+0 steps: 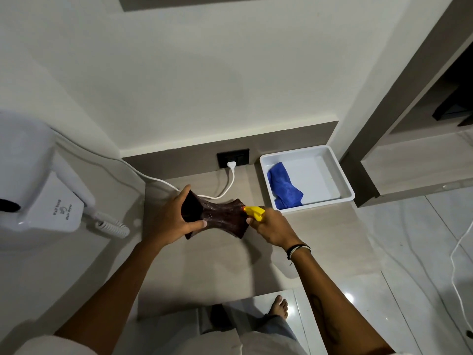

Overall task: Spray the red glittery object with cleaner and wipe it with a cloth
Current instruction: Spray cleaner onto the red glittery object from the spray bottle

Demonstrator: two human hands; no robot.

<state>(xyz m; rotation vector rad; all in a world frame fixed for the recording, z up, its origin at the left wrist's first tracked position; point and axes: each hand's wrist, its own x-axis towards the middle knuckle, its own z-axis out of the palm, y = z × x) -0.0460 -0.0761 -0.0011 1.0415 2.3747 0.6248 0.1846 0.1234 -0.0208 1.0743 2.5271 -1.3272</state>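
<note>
The red glittery object [222,216] is dark red, waisted like an hourglass, and lies sideways above the counter. My left hand [171,216] grips its wide open end on the left. My right hand [271,226] holds a spray bottle whose yellow nozzle [253,212] touches or nearly touches the object's right end; the bottle's body is hidden under the hand. A blue cloth [282,187] lies crumpled in a white tray [343,175] at the back right of the counter.
A white wall hair dryer [43,198] with a coiled cord hangs at the left. Its white cable runs to a black wall socket [233,157] behind the object. The beige counter [307,239] ends at the right, where glossy floor tiles begin.
</note>
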